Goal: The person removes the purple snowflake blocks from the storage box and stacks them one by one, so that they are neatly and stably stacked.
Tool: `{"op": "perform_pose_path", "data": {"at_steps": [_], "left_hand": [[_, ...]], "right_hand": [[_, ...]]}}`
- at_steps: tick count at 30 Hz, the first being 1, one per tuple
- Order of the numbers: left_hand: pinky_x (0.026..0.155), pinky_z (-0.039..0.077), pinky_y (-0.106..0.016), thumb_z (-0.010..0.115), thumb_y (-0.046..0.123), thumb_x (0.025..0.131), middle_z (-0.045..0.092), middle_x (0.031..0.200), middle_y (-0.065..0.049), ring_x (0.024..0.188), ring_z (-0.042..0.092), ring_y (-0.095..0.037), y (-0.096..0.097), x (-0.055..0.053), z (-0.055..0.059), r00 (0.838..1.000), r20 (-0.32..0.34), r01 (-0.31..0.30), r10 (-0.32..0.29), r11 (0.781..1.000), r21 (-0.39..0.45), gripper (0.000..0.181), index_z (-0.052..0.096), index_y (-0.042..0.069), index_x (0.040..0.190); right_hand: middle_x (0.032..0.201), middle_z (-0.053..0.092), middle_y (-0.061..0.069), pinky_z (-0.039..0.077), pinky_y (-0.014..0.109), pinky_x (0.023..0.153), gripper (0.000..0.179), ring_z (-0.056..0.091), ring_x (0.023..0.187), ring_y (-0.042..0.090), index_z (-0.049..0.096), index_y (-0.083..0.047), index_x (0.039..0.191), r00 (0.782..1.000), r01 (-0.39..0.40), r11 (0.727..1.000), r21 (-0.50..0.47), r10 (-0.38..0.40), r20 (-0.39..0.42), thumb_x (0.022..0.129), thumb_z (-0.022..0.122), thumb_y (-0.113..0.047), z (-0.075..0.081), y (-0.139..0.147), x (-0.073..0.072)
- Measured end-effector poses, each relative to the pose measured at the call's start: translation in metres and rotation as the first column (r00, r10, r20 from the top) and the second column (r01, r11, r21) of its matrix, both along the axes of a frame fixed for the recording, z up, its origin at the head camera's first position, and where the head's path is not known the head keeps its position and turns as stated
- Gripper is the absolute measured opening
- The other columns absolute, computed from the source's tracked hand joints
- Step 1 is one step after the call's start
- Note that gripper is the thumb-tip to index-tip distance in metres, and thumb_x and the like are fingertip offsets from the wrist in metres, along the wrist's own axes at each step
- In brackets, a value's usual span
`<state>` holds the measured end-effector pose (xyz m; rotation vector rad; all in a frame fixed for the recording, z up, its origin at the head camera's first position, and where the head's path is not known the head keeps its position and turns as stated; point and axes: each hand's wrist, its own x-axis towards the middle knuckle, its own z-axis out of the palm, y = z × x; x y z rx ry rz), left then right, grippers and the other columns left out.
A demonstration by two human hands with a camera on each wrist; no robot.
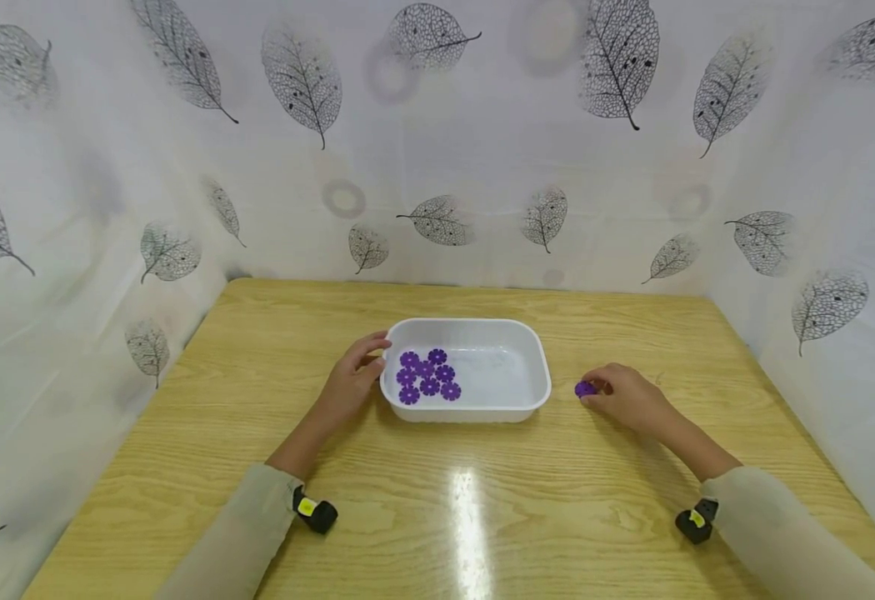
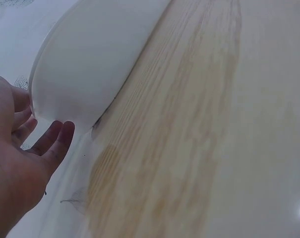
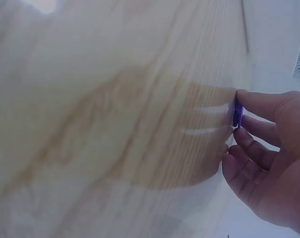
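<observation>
Near the middle of the table, a white plastic tray [image 1: 475, 408] carries several purple flower-shaped notched discs [image 1: 429, 387] gathered in its left half. At the tray's left end my left hand [image 1: 347, 383] holds the rim with thumb and fingers. In the left wrist view the fingers [image 2: 55, 141] of that hand are bent beside the tray wall [image 2: 85, 64]. Right of the tray, my right hand [image 1: 627, 400] pinches a purple notched disc [image 1: 584, 389] by its edges. The right wrist view shows this disc [image 3: 237, 111] edge-on between thumb and fingers, close to the tabletop.
A wooden table [image 1: 437, 483] with a glossy light streak lies under both hands. White cloth [image 1: 467, 150] printed with leaves hangs behind and along both sides. Black wrist cameras [image 1: 317, 512] are strapped at both sleeve cuffs.
</observation>
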<state>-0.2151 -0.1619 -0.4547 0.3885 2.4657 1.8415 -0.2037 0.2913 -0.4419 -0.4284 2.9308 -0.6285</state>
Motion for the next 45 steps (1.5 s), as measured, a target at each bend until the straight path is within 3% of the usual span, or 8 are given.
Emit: {"op": "perform_pose_path", "data": {"at_steps": [11,21,23,27,30,34,38,45], "left_hand": [[0.107,0.047,-0.05,0.048,0.011,0.105,0.036,0.161,-0.01,0.131,0.051,-0.039,-0.001,-0.002,-0.005,1.0,0.02,-0.011,0.01,0.999,0.038,0.037,0.053,0.002,0.141],[0.108,0.047,-0.05,0.048,0.013,0.106,0.035,0.162,-0.009,0.132,0.051,-0.038,0.0,-0.003,-0.004,1.0,0.027,-0.009,0.008,0.999,0.032,0.037,0.053,0.004,0.142],[0.108,0.046,-0.051,0.047,0.011,0.106,0.035,0.162,-0.011,0.132,0.05,-0.04,0.001,0.001,0.004,0.999,0.032,-0.005,0.004,1.0,0.027,0.038,0.052,0.001,0.142],[0.108,0.046,-0.051,0.048,0.012,0.106,0.036,0.161,-0.01,0.131,0.051,-0.039,0.001,0.001,0.005,1.0,0.029,-0.005,0.005,1.0,0.018,0.037,0.053,0.003,0.141],[0.107,0.047,-0.05,0.049,0.016,0.106,0.037,0.16,-0.006,0.131,0.052,-0.036,-0.001,-0.002,-0.003,1.0,0.014,-0.007,0.007,1.0,0.021,0.036,0.055,0.007,0.141],[0.108,0.047,-0.05,0.049,0.014,0.106,0.036,0.161,-0.008,0.131,0.051,-0.038,0.0,-0.002,-0.002,1.0,0.02,-0.008,0.008,1.0,0.026,0.037,0.053,0.004,0.142],[0.109,0.045,-0.051,0.046,0.01,0.106,0.033,0.162,-0.012,0.133,0.049,-0.04,0.002,0.002,0.007,0.999,0.04,-0.005,0.004,1.0,0.023,0.039,0.05,0.0,0.144],[0.109,0.046,-0.051,0.045,0.006,0.106,0.033,0.161,-0.017,0.132,0.049,-0.042,0.007,0.014,0.03,0.998,0.06,0.009,-0.01,1.0,0.013,0.039,0.048,-0.006,0.143]], "right_hand": [[0.106,0.068,0.015,0.055,0.049,0.079,0.034,0.063,0.095,0.028,0.069,-0.001,0.119,1.0,-0.007,1.0,0.02,0.007,-0.031,0.093,0.072,-0.023,0.0,-0.002,0.002],[0.107,0.067,0.015,0.054,0.046,0.077,0.036,0.061,0.094,0.026,0.068,0.0,0.122,1.0,-0.01,1.0,0.017,0.01,-0.004,0.093,0.071,-0.022,0.003,-0.002,0.003],[0.107,0.066,0.014,0.054,0.045,0.077,0.037,0.061,0.094,0.026,0.067,0.0,0.123,1.0,-0.008,1.0,0.02,0.008,0.008,0.094,0.071,-0.022,0.003,-0.002,0.003],[0.107,0.066,0.014,0.054,0.044,0.076,0.038,0.06,0.094,0.025,0.067,-0.001,0.124,1.0,-0.004,1.0,0.024,0.004,0.022,0.094,0.071,-0.023,0.003,-0.002,0.003],[0.107,0.066,0.014,0.054,0.045,0.077,0.039,0.06,0.094,0.026,0.066,0.0,0.124,1.0,-0.006,1.0,0.023,0.005,0.028,0.094,0.071,-0.023,0.003,-0.002,0.002],[0.112,0.065,0.017,0.054,0.046,0.08,0.044,0.061,0.099,0.029,0.063,0.001,0.129,0.997,0.012,1.0,-0.009,-0.011,0.077,0.095,0.069,-0.027,0.008,0.001,0.0],[0.12,0.063,0.022,0.054,0.047,0.08,0.049,0.06,0.104,0.033,0.058,0.003,0.136,0.993,0.055,0.997,-0.046,-0.05,0.102,0.099,0.064,-0.029,0.018,0.009,-0.004],[0.124,0.06,0.027,0.053,0.049,0.08,0.054,0.058,0.107,0.038,0.053,0.005,0.14,0.997,0.074,0.992,-0.099,-0.07,0.046,0.101,0.062,-0.032,0.039,0.017,-0.008]]}}
